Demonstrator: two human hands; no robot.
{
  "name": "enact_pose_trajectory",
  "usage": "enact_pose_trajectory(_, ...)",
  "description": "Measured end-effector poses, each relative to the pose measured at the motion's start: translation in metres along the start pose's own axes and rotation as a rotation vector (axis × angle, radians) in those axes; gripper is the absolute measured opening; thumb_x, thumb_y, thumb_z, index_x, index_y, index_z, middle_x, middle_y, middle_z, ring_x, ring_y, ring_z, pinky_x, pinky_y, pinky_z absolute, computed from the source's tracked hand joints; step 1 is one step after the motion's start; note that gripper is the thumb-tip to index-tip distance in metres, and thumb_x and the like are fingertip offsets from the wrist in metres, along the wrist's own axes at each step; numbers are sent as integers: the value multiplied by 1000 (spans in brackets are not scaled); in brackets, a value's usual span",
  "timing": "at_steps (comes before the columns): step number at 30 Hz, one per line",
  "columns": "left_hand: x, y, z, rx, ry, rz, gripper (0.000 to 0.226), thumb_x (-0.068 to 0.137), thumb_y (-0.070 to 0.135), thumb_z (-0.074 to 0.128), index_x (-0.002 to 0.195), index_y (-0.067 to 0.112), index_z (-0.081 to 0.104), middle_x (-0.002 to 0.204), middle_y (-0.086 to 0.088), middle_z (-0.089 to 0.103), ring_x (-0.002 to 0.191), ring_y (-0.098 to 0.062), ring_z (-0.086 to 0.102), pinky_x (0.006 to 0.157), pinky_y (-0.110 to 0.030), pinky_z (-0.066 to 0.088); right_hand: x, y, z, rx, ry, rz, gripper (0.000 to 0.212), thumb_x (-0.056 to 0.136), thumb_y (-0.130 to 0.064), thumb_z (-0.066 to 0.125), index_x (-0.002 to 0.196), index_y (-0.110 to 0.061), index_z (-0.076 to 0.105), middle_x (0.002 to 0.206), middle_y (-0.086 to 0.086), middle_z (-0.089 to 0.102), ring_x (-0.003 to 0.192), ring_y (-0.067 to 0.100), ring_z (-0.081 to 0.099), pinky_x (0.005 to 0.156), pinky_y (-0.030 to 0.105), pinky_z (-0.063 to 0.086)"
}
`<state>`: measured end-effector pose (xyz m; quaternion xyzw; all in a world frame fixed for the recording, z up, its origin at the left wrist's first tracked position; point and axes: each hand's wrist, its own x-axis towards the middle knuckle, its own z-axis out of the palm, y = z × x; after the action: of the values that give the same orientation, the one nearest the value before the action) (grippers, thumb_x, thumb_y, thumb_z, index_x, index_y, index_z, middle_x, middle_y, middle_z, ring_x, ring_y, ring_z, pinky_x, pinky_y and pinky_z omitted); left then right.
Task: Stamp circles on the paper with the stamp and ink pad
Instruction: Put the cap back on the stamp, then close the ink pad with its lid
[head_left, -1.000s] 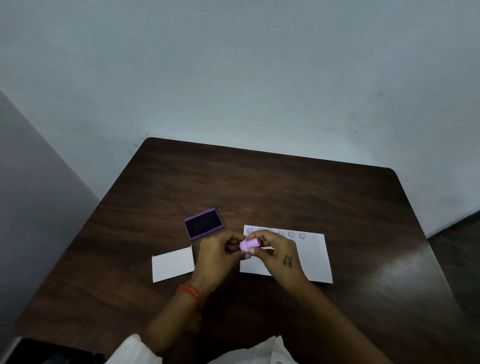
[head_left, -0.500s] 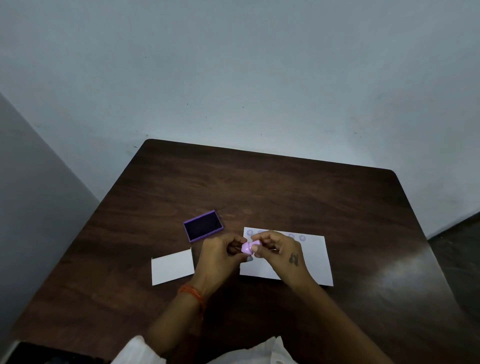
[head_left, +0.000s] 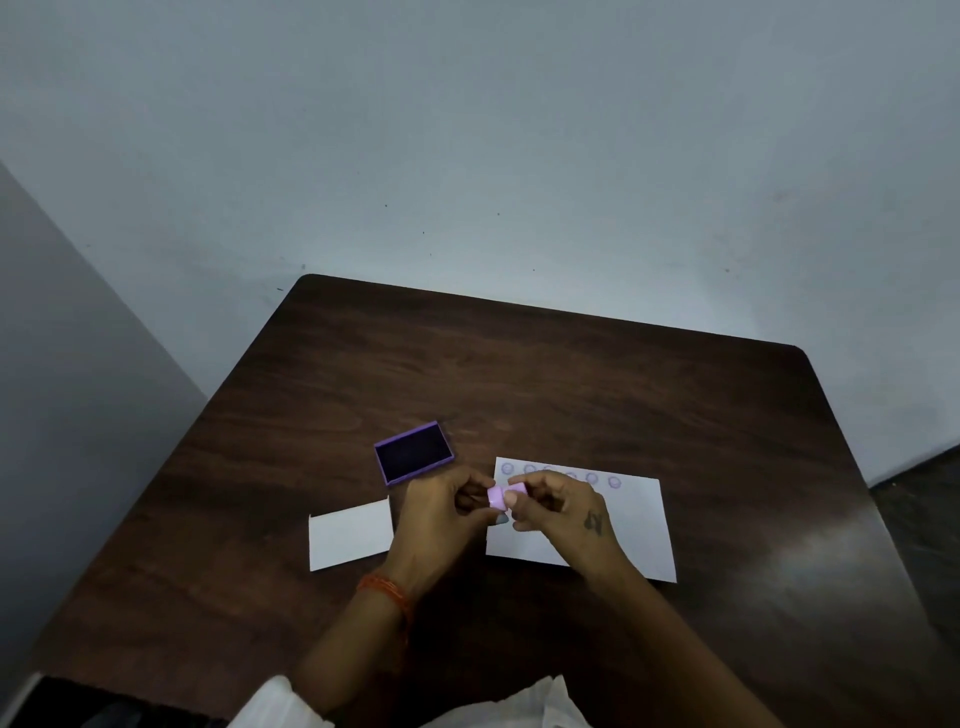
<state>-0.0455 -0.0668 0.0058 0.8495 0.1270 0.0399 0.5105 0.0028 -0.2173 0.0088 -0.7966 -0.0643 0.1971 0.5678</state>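
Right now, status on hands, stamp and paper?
Left hand and right hand both on stamp, above paper. Six circles along far edge. Ink pad open. Nothing in the way.

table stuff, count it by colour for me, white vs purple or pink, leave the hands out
White: 2, the large paper with the stamped circles and the small paper.
Purple or pink: 2, the ink pad lying open and the stamp held over the large paper between the left hand and right hand.
Total: 4

Single head view, angled down over table (head_left: 571, 374).
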Motion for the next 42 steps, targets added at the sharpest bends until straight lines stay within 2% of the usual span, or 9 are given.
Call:
enact_pose_trajectory(5,0,-2,-1,-15,13,18,12,74,31,74,84,25,70,77,15,70,75,4,64,67,-10,53,7,2,4,40,-23,36,22,78,-30,71,94,-16,71,84,1,73,76,12,71,68,13,54)
enact_pose_trajectory(9,1,-4,-5,-55,32,14,15,73,27,75,87,23,70,82,9,73,76,-2,66,71,-17,56,15,0,11,81,-46,124,23,80,-31,68,96,-14,69,89,1,72,77,12,70,70,17,56)
enact_pose_trajectory(13,3,-8,-6,-106,71,-6,16,76,22,73,91,22,69,86,6,73,79,-3,67,74,-17,56,22,0,24,40,-53,100,26,76,-27,72,99,-16,67,102,4,69,95,20,65,85,33,56)
enact_pose_trajectory(18,8,-25,-8,-180,71,-92,42,72,13,76,110,26,62,94,17,68,89,7,64,73,-6,50,39,2,36,-158,-12,-25,17,75,-22,73,90,-23,65,85,-8,66,81,4,61,70,11,46)
enact_pose_trajectory(20,9,-33,-8,-163,67,-112,47,71,13,76,114,25,60,93,22,64,88,13,61,70,-2,47,48,6,45,-277,34,-81,6,80,-20,66,85,-16,67,79,-4,67,75,7,60,66,5,39)
enact_pose_trajectory(22,11,-41,-7,-138,67,-133,48,72,14,75,115,25,59,100,17,66,87,8,62,71,-5,48,53,10,54,-367,59,-105,16,87,-19,56,81,-11,68,79,4,68,74,15,59,62,2,36)
enact_pose_trajectory(29,10,-56,-8,-86,78,-169,48,70,23,77,115,26,59,111,6,66,90,1,60,72,-6,46,60,22,68,-513,-46,-23,18,86,-22,59,97,-9,63,105,11,67,95,21,59,84,21,39)
enact_pose_trajectory(35,7,-57,-16,-62,84,-156,51,71,24,76,118,25,56,117,2,62,92,-1,59,73,-9,48,55,14,65,-539,-49,-99,19,86,-24,59,94,-8,63,103,13,65,88,16,55,71,17,38)
enact_pose_trajectory(42,-12,-59,-49,-39,350,-114,40,74,31,73,110,39,56,106,26,54,94,11,54,72,-5,44,39,-13,82,-398,56,-171,47,72,-22,75,115,-22,56,119,2,60,90,10,60,72,14,45)
